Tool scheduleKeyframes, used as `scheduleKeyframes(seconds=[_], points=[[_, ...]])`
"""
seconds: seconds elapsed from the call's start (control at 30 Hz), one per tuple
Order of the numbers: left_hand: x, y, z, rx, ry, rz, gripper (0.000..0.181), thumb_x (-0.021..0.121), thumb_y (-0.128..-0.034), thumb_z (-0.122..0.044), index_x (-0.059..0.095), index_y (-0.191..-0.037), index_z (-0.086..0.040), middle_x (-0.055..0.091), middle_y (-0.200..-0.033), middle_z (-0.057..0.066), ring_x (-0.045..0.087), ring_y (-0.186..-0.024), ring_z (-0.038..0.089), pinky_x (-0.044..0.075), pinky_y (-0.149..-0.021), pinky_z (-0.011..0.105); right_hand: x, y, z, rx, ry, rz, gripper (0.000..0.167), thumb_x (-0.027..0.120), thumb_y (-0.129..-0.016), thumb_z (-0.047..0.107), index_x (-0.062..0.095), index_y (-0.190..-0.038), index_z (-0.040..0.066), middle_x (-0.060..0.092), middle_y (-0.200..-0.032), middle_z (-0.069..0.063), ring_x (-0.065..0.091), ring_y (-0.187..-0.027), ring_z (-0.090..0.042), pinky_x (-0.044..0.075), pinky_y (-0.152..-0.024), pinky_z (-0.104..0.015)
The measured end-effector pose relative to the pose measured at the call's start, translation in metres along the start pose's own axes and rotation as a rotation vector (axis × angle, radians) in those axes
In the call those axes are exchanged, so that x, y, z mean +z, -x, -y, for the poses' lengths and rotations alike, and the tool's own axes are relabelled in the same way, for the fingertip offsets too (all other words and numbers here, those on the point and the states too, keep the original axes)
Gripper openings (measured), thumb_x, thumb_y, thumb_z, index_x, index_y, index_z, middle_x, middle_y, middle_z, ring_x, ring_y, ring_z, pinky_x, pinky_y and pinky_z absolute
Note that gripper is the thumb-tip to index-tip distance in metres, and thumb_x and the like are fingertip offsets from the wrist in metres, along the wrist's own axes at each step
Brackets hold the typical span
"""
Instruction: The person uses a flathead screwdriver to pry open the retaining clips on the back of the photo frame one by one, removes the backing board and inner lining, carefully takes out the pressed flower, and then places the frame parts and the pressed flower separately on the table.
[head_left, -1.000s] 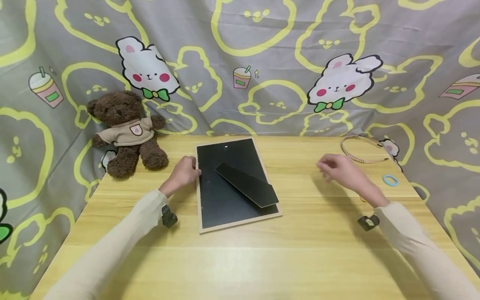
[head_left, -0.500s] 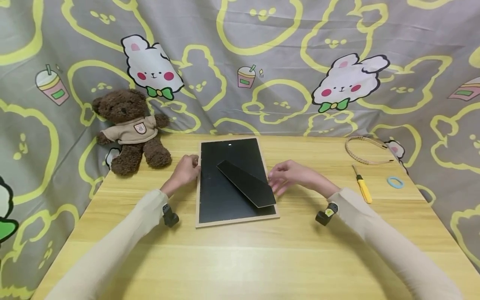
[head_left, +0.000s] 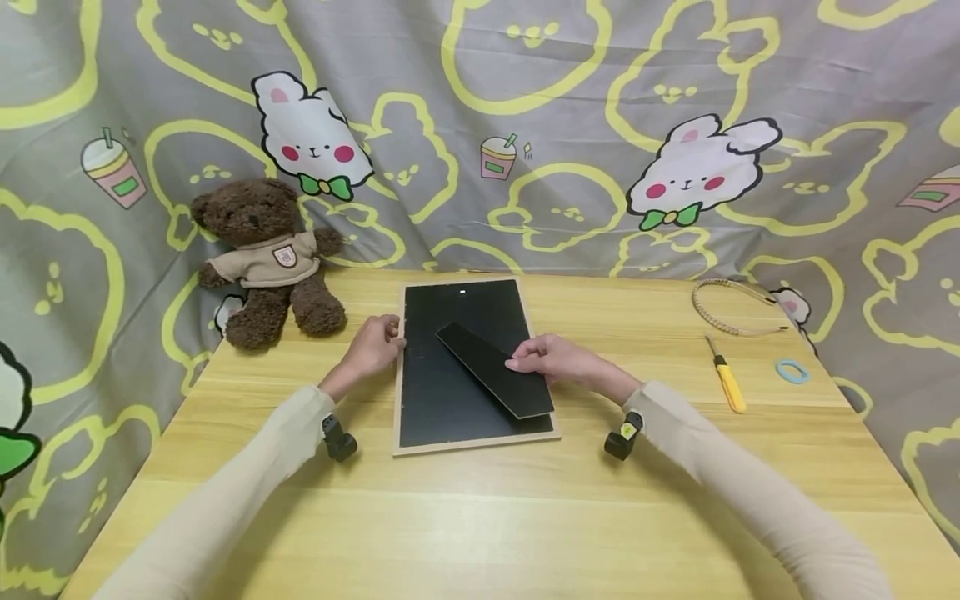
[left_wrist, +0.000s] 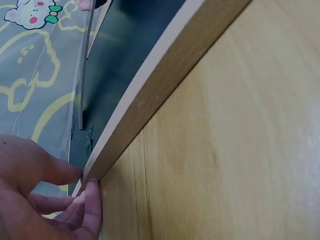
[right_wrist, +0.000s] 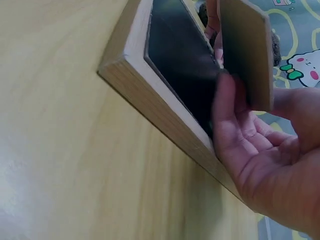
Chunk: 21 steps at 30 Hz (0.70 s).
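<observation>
A picture frame [head_left: 427,392] with a thin wooden border and black back lies face down on the table. Its black stand flap [head_left: 491,371] sticks up at an angle from the back. My left hand [head_left: 372,346] grips the frame's left edge, thumb on the border; in the left wrist view the fingers of that hand [left_wrist: 45,195] reach under the wooden rim [left_wrist: 145,90]. My right hand [head_left: 562,358] pinches the flap's right edge, thumb on top. In the right wrist view, that hand's fingers [right_wrist: 230,115] are behind the flap [right_wrist: 250,55], close to the backing.
A brown teddy bear [head_left: 262,262] in a beige top sits at the back left against the patterned curtain [head_left: 420,50]. On the right of the table [head_left: 480,525] lie a beaded headband [head_left: 712,321], a yellow-handled screwdriver [head_left: 729,387] and a blue ring [head_left: 792,372].
My right hand has moved left from over the screwdriver to the stand flap and taken hold of it. The left hand stays at the frame's left edge.
</observation>
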<state>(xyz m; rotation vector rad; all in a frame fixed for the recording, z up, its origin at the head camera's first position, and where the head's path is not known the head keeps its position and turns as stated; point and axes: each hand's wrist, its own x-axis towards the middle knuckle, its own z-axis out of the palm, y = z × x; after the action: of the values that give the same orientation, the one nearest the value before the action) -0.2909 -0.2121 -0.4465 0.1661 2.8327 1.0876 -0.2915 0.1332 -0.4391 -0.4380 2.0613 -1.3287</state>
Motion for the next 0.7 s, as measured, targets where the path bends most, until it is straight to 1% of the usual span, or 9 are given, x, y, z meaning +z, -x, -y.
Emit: scheduleKeyframes(seconds=[0.1, 0.2, 0.27, 0.33, 0.4, 0.5, 0.57, 0.63, 0.7], points=[[0.001, 0.001, 0.001, 0.008, 0.005, -0.011, 0.054, 0.059, -0.1011, -0.002, 0.042, -0.148, 0.018, 0.060, -0.129, 0.034, 0.060, -0.118, 0.045, 0.051, -0.104, 0.055, 0.002, -0.001, -0.003, -0.056, 0.026, -0.025, 0.018, 0.068, -0.103, 0.025, 0.070, -0.097, 0.008, 0.067, -0.085, 0.004, 0.058, -0.076, -0.009, 0.047, -0.068, -0.022], [0.004, 0.000, 0.001, 0.021, 0.006, -0.036, 0.051, 0.058, -0.1012, -0.002, 0.045, -0.146, 0.018, 0.062, -0.124, 0.033, 0.062, -0.115, 0.044, 0.051, -0.103, 0.055, 0.001, 0.000, -0.006, -0.128, 0.058, -0.077, 0.019, 0.065, -0.105, 0.024, 0.071, -0.098, 0.007, 0.066, -0.098, 0.004, 0.054, -0.090, -0.010, 0.045, -0.081, -0.024], [0.004, 0.000, 0.002, 0.022, 0.006, -0.049, 0.049, 0.057, -0.1021, -0.002, 0.047, -0.146, 0.017, 0.063, -0.123, 0.031, 0.062, -0.115, 0.043, 0.050, -0.104, 0.055, 0.000, 0.000, -0.007, -0.163, 0.056, -0.105, 0.020, 0.064, -0.106, 0.023, 0.072, -0.103, 0.005, 0.066, -0.105, 0.001, 0.053, -0.099, -0.013, 0.045, -0.092, -0.027], [0.005, -0.001, 0.002, 0.022, -0.008, -0.048, 0.048, 0.055, -0.1034, -0.004, 0.046, -0.146, 0.016, 0.062, -0.124, 0.030, 0.060, -0.116, 0.042, 0.049, -0.106, 0.055, -0.001, 0.001, -0.010, -0.195, 0.070, -0.127, 0.022, 0.062, -0.106, 0.021, 0.073, -0.108, 0.002, 0.068, -0.112, -0.001, 0.054, -0.109, -0.014, 0.045, -0.102, -0.031], [0.006, 0.000, 0.000, 0.018, -0.015, -0.039, 0.048, 0.055, -0.1042, -0.005, 0.046, -0.147, 0.015, 0.061, -0.125, 0.030, 0.058, -0.117, 0.042, 0.047, -0.106, 0.056, -0.002, 0.003, -0.012, -0.201, 0.064, -0.138, 0.024, 0.061, -0.106, 0.020, 0.073, -0.114, 0.000, 0.068, -0.113, -0.005, 0.053, -0.108, -0.017, 0.045, -0.103, -0.034], [0.007, 0.000, -0.002, 0.017, -0.008, -0.018, 0.049, 0.055, -0.1046, -0.006, 0.045, -0.148, 0.014, 0.058, -0.125, 0.030, 0.056, -0.116, 0.042, 0.047, -0.105, 0.056, -0.003, 0.007, -0.014, -0.206, 0.062, -0.161, 0.027, 0.060, -0.107, 0.019, 0.072, -0.117, -0.002, 0.070, -0.118, -0.009, 0.056, -0.112, -0.017, 0.045, -0.105, -0.037], [0.007, 0.001, -0.004, 0.010, 0.024, -0.015, 0.048, 0.056, -0.1048, -0.006, 0.046, -0.147, 0.014, 0.058, -0.123, 0.031, 0.056, -0.114, 0.041, 0.048, -0.102, 0.055, -0.002, 0.009, -0.013, -0.200, 0.041, -0.178, 0.028, 0.060, -0.107, 0.020, 0.071, -0.118, -0.003, 0.069, -0.121, -0.010, 0.056, -0.114, -0.017, 0.045, -0.107, -0.038], [0.007, 0.002, -0.005, 0.007, 0.056, -0.012, 0.046, 0.056, -0.1048, -0.005, 0.046, -0.145, 0.015, 0.058, -0.122, 0.032, 0.056, -0.110, 0.040, 0.050, -0.098, 0.053, -0.002, 0.010, -0.012, -0.206, 0.040, -0.187, 0.029, 0.059, -0.107, 0.021, 0.071, -0.119, -0.003, 0.069, -0.123, -0.011, 0.057, -0.117, -0.017, 0.044, -0.110, -0.040], [0.008, 0.003, -0.006, 0.006, 0.075, -0.011, 0.044, 0.057, -0.1046, -0.003, 0.048, -0.143, 0.016, 0.058, -0.119, 0.031, 0.057, -0.105, 0.038, 0.051, -0.094, 0.050, -0.003, 0.013, -0.011, -0.207, 0.048, -0.192, 0.029, 0.060, -0.107, 0.022, 0.071, -0.118, -0.002, 0.069, -0.121, -0.010, 0.057, -0.117, -0.018, 0.044, -0.110, -0.041]])
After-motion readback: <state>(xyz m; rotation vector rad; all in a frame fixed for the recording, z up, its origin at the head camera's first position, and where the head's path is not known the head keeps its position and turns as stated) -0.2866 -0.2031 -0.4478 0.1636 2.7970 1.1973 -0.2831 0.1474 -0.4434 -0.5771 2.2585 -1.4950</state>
